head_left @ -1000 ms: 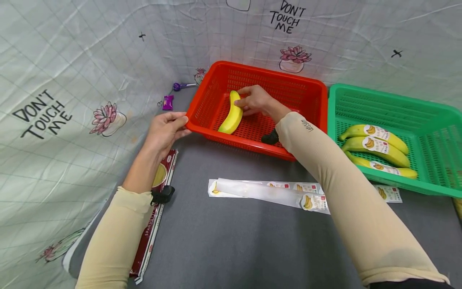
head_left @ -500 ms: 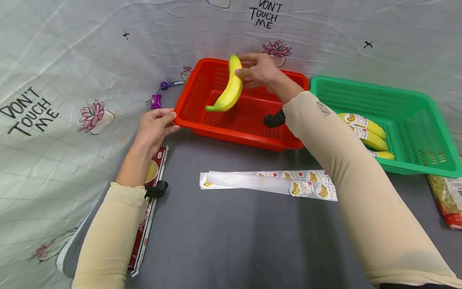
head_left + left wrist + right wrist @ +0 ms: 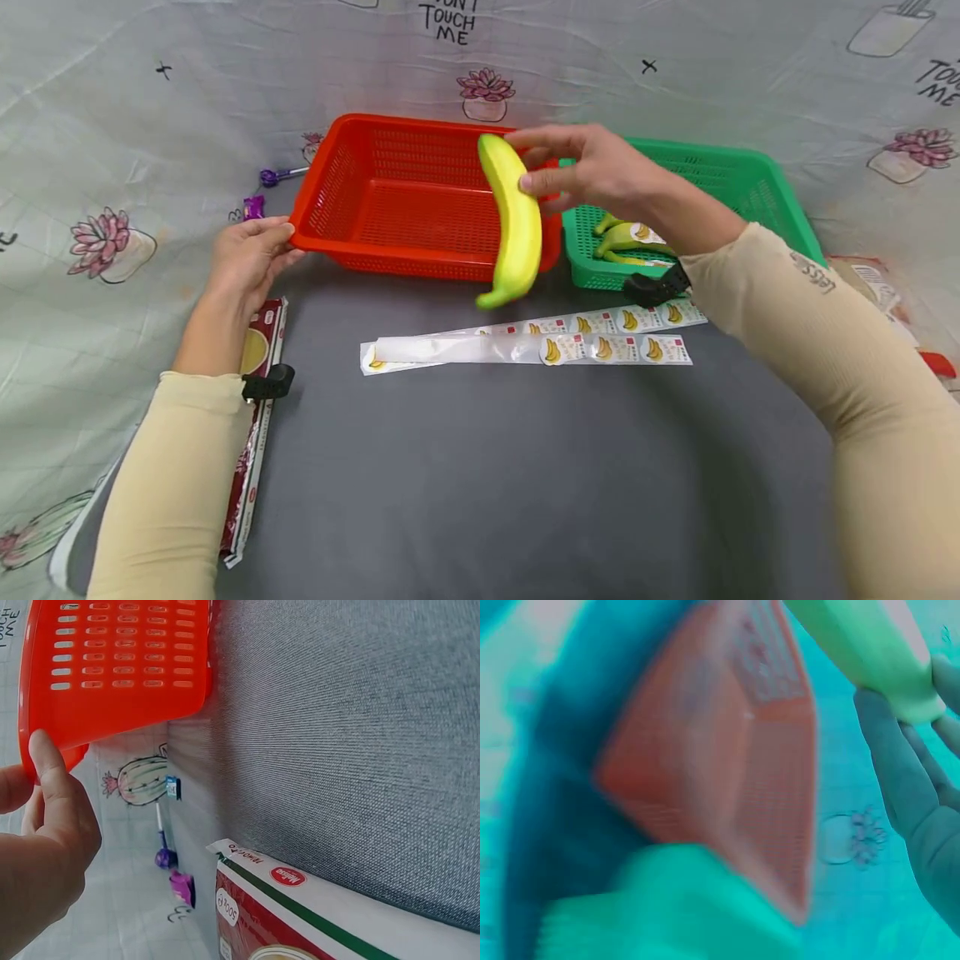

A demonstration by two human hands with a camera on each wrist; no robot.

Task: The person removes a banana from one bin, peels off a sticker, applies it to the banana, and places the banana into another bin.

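While the left hand (image 3: 247, 254) grips the near-left corner of the red basket (image 3: 390, 204), seemingly to steady it, the head view shows the right hand (image 3: 592, 171) pinching a banana (image 3: 516, 221) by its upper end, so it hangs clear above the basket's near-right rim and the sticker strips (image 3: 525, 346) on the grey surface (image 3: 487, 483). From the left wrist, the thumb (image 3: 56, 787) presses the basket (image 3: 120, 667) rim beside a spaghetti packet (image 3: 300, 907). The right wrist view is blurred, yet fingers (image 3: 900, 772) clasp the banana (image 3: 870, 645).
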